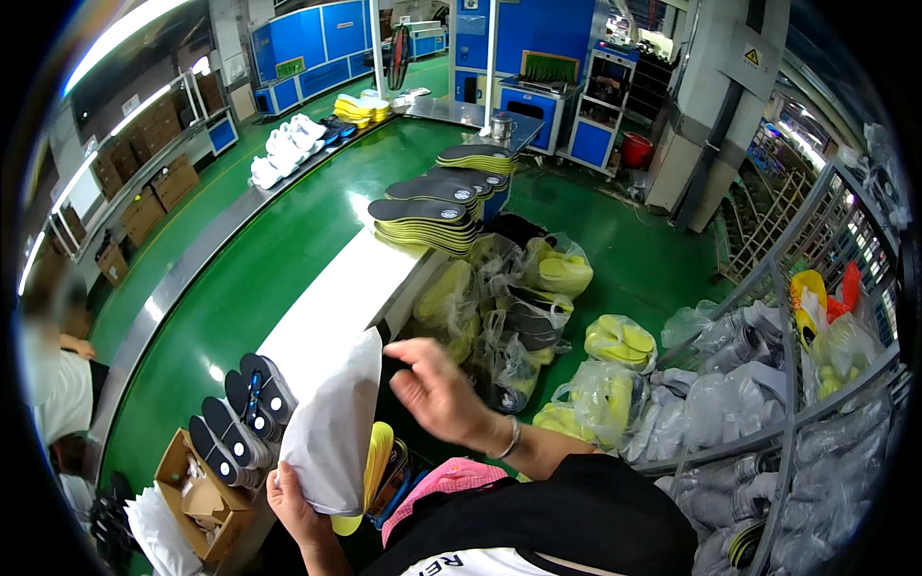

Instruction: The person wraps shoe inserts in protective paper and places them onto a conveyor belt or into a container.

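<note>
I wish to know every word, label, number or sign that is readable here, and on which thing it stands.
I do not copy printed words, but these marks show:
Yellow triangular warning sign, black symbol: on a grey panel.
Dark lettering, cut off by the lower edge: on white clothing.
Pale round marks, too small to read: on dark-topped insoles.

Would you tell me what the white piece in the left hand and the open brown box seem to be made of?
White piece: perhaps paper or thin plastic, matte, judging by its soft creases.
Brown box: apparently cardboard, dull, given its stiff tan walls.
</note>
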The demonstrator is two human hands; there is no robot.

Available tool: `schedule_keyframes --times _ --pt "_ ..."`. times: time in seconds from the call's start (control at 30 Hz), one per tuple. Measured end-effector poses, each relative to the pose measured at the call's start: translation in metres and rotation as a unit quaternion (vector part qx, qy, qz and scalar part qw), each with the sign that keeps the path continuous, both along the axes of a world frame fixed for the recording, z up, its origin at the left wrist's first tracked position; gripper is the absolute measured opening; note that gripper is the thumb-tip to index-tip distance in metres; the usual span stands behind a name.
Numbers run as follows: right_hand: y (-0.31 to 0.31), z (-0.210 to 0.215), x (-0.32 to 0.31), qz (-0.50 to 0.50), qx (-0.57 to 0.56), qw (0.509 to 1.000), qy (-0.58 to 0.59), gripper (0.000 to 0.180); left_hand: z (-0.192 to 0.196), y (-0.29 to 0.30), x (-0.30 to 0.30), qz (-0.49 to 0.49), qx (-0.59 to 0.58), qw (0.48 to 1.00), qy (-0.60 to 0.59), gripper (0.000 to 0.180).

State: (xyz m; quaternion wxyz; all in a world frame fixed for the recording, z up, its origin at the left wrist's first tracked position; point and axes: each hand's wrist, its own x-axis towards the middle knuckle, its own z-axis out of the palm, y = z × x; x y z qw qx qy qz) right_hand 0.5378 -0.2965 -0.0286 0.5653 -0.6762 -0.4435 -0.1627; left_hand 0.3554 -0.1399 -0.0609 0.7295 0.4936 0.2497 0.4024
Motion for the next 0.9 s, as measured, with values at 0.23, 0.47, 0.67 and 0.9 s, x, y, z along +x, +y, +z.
schedule_keyframes --times 0.23,0.47,0.67,0.9 --pt "0.026 -0.036 0.006 0.045 -0.051 0.995 0.077 0.037 0.007 -0.032 0.001 -0.088 0.044 0.995 0.030 0.021" --pt "0.024 -0.028 0.010 0.095 -0.017 0.982 0.165 0.038 -0.005 -0.021 -0.015 -0.120 0.090 0.983 0.104 0.023" --pt "0.027 -0.016 0.011 0.081 -0.039 0.996 0.022 0.035 -0.045 0.010 -0.045 -0.334 0.067 0.926 0.160 0.028" --pt "0.030 -0.009 0.013 0.072 -0.093 0.993 0.009 0.036 -0.074 0.011 -0.039 -0.425 -0.212 0.879 0.030 0.039"
